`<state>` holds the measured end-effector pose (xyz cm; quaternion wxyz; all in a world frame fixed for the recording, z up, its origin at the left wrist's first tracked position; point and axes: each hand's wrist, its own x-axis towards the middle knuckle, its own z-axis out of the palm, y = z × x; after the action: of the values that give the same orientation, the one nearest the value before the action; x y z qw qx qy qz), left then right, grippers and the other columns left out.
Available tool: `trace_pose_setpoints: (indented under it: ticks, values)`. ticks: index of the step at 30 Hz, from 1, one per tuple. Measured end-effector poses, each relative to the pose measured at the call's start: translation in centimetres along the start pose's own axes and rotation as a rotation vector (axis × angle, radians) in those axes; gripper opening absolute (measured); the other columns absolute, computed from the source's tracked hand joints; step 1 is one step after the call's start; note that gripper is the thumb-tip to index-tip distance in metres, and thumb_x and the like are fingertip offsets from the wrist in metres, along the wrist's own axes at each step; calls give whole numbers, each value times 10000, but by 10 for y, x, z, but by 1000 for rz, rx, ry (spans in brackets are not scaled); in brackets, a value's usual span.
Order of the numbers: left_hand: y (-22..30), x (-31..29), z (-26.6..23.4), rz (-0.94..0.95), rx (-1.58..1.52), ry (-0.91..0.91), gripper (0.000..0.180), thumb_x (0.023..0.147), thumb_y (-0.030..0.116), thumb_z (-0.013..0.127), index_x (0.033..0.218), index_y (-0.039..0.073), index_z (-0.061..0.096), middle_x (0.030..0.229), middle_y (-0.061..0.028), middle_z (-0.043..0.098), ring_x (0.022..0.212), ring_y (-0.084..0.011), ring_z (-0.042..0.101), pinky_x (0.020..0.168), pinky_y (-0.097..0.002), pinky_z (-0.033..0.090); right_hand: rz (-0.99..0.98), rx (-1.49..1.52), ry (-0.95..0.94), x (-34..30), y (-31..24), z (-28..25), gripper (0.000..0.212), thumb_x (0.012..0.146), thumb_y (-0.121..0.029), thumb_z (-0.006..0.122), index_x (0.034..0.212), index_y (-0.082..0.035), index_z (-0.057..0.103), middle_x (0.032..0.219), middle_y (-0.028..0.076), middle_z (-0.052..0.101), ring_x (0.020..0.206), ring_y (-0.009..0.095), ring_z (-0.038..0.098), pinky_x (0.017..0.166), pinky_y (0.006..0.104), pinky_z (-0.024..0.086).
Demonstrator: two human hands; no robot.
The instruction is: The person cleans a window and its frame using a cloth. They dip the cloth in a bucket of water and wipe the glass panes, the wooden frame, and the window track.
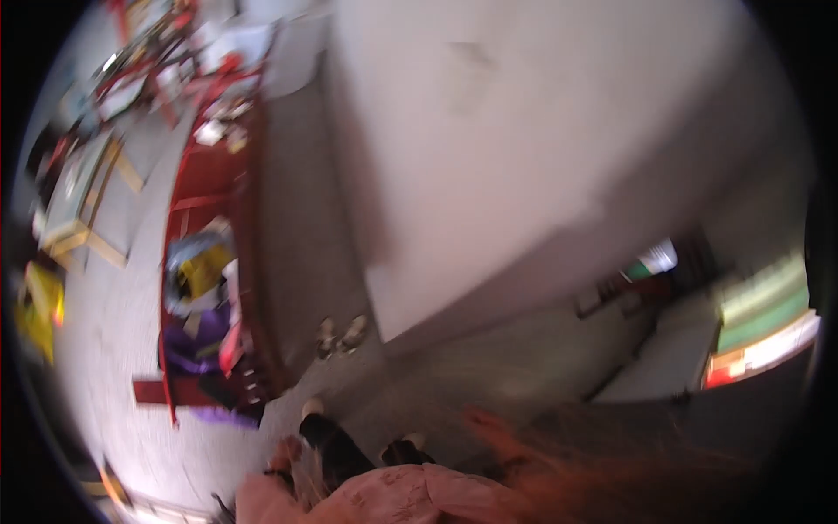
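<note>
Motion smears most of the picture. My left hand [286,454] hangs low beside my left leg, below a pink sleeve with a dark band at the wrist. Its fingers are too blurred to read, and no held thing shows in it. My right hand [491,430] is out to the right of my feet, also smeared, partly behind reddish strands of hair. Neither hand visibly touches anything. Nearest to the left hand is the end of a long red bench [209,170], heaped with a purple cloth or bag [196,341] and a yellow-and-grey bag [205,269].
A large pale wall or partition [489,157] rises ahead. A pair of shoes [340,336] stands on the grey floor [122,323] by its corner. At far left are a wood-framed table [87,192] and a yellow bag [39,310]. A brightly coloured shelf or display [764,323] stands at right.
</note>
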<state>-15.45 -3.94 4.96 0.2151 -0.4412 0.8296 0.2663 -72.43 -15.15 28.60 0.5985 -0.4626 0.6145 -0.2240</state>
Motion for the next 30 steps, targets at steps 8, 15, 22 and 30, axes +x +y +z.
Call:
trace_pose_setpoints:
  ticks: [8,15,22,30]
  values:
    - [250,209,-173,79,-632,102,451,883,311,579,1263,68,576,1145,-138,651,1028,-275,636,889,-371,504,-294,-378,51,-50,42,-131,469,936,-186,554,1371,-30,470,1269,179,553,1111,290,550,952,364,435]
    - [374,342,-305,-93,-1339,-12,476,901,205,603,1339,43,509,1024,-49,684,908,-154,645,728,-311,535,-297,-216,228,-31,100,-259,494,923,-239,587,1351,-18,478,1224,193,579,1052,311,573,918,349,457]
    - [384,441,-299,-304,-1270,30,473,846,151,630,1286,0,546,855,-117,680,660,-181,631,587,-306,543,-329,-204,201,60,114,-429,407,862,-162,625,1230,3,582,1162,225,621,1040,330,608,902,377,479]
    - [564,698,-534,116,-733,199,395,921,257,598,1260,55,577,909,-62,670,738,-158,633,712,-301,523,-254,-505,486,69,144,-730,438,807,-151,611,1228,-31,602,1053,211,662,930,393,635,822,425,512]
